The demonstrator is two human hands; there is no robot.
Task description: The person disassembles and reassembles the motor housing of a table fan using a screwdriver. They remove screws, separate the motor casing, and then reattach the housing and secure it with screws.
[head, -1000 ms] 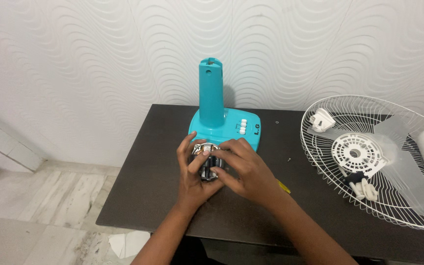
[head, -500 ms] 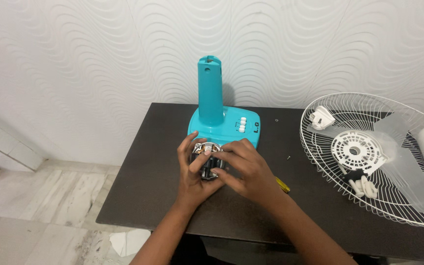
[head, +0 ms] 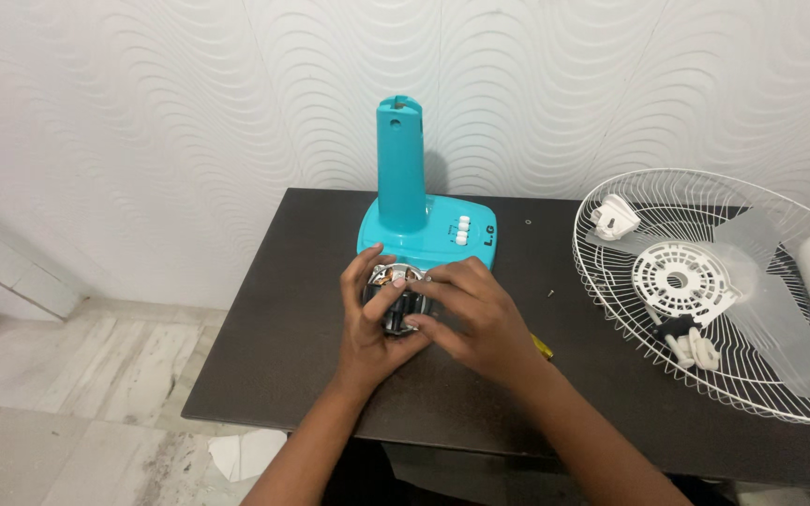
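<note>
We see the left hand (head: pixel 367 323) and right hand (head: pixel 475 319) with fingers wrapped around a small fan motor (head: pixel 397 298), held just above the dark table (head: pixel 274 347), near the teal fan base (head: pixel 424 225). A wire guard (head: pixel 611 281) lies at right.

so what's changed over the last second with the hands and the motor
Nothing visibly changed. Both hands, left hand and right hand, keep holding the fan motor in front of the teal fan base; the wire guard lies where it was.
</note>
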